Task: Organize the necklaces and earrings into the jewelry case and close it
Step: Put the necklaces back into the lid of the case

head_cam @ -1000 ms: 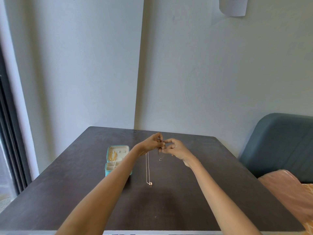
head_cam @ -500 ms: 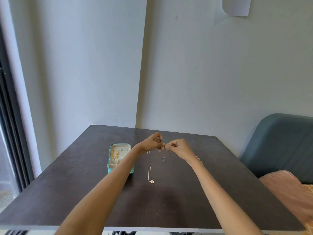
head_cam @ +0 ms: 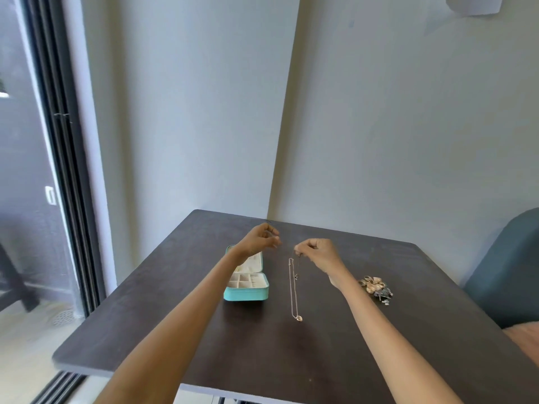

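Observation:
An open teal jewelry case stands on the dark table, with its cream compartments showing; my left forearm hides part of its lid. My left hand hovers above the case's far end with curled, pinched fingertips, and I see nothing between them. My right hand pinches a thin dark necklace that hangs down with a small pendant. A long pale chain necklace lies stretched on the table below that hand, its ring pendant nearest me. A pile of earrings sits right of my right wrist.
Two walls meet in a corner right behind the table's far edge. A blue-grey padded seat stands at the right, with something pink beside it at the lower right. A dark sliding-door frame runs down the left.
My hands, which met at the fingertips over the chain, have drawn apart, the left hand going left. The view has shifted, and the earring pile now shows.

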Demonstrator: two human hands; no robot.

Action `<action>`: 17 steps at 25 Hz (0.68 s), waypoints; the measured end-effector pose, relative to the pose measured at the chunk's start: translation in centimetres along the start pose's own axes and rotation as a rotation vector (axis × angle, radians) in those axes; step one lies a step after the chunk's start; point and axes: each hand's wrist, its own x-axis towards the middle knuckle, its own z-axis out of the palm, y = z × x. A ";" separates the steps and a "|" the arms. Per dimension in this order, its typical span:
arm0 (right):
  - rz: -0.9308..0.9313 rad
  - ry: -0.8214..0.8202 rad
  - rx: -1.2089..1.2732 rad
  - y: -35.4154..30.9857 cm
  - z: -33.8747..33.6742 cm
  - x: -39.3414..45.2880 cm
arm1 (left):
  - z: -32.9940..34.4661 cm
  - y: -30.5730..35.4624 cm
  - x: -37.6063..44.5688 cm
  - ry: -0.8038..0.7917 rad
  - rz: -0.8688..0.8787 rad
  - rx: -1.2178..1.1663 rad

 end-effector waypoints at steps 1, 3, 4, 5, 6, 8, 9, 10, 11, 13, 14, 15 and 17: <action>-0.002 -0.010 0.013 0.0 0.6 0.3 | -1.0 -1.1 0.0 0.082 -0.025 0.047; -0.005 -0.025 0.060 -0.2 1.6 0.8 | -2.7 -3.5 0.0 0.278 -0.100 0.169; -0.005 -0.031 0.081 -0.3 2.0 1.0 | -3.4 -4.6 -0.1 0.375 -0.136 0.217; -0.005 -0.036 0.095 -0.3 2.5 1.3 | -4.1 -5.6 -0.3 0.453 -0.164 0.257; -0.008 -0.041 0.104 -0.4 3.0 1.7 | -4.6 -6.6 -0.4 0.511 -0.175 0.297; -0.008 -0.046 0.127 -0.6 3.6 2.2 | -5.1 -7.9 -0.4 0.551 -0.207 0.362; -0.007 -0.052 0.133 -0.7 3.9 2.4 | -5.2 -8.4 -0.3 0.540 -0.248 0.370; -0.008 -0.060 0.135 -0.8 4.2 2.6 | -5.3 -9.0 -0.1 0.508 -0.306 0.352; -0.010 -0.066 0.136 -0.8 4.5 2.8 | -5.3 -9.3 0.0 0.459 -0.368 0.306; -0.010 -0.072 0.145 -0.8 4.9 3.1 | -5.4 -9.6 0.1 0.360 -0.478 0.175; -0.011 -0.071 0.147 -0.8 5.1 3.2 | -5.6 -9.8 0.2 0.341 -0.502 0.114; -0.015 -0.071 0.145 -0.8 5.2 3.3 | -5.8 -10.0 0.2 0.336 -0.504 0.061; -0.023 -0.081 0.135 -0.8 5.4 3.4 | -6.3 -10.3 0.0 0.340 -0.479 -0.043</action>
